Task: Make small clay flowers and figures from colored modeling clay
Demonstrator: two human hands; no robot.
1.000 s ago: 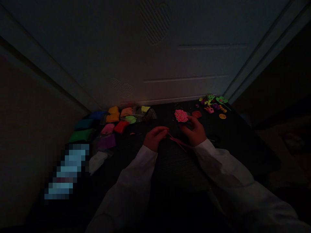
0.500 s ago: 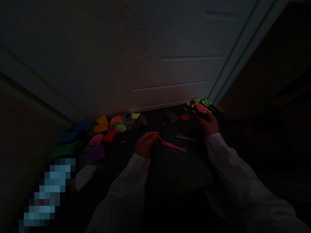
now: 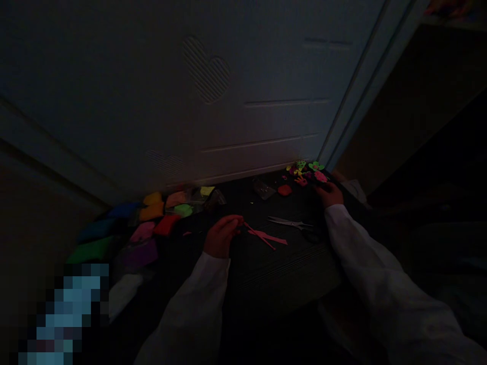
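In the dim head view, my left hand (image 3: 223, 236) is closed at the fingertips on a thin pink strip (image 3: 263, 239). A wider pink strip (image 3: 277, 238) crosses behind it on the dark table. My right hand (image 3: 330, 194) is at the far right of the table with its fingers at a pink ruffled clay flower (image 3: 321, 176), which it appears to grip from below; the fingertips are partly hidden in shadow. Between my hands lie scissors (image 3: 292, 223) with their blades pointing left. Small coloured clay pieces (image 3: 299, 171), flowers among them, sit just left of the pink flower.
Several coloured clay packs (image 3: 151, 211) spread along the table's left side, near a white pack (image 3: 124, 294) and a pixelated bright panel (image 3: 66, 317). A clear bag (image 3: 264, 189) and a red clay lump (image 3: 284, 190) lie toward the back. A pale panel with hearts (image 3: 243, 121) rises behind.
My right hand has carried the pink flower right and back to the small clay pieces, uncovering the scissors. My left hand keeps hold of the strip. The view has shifted.
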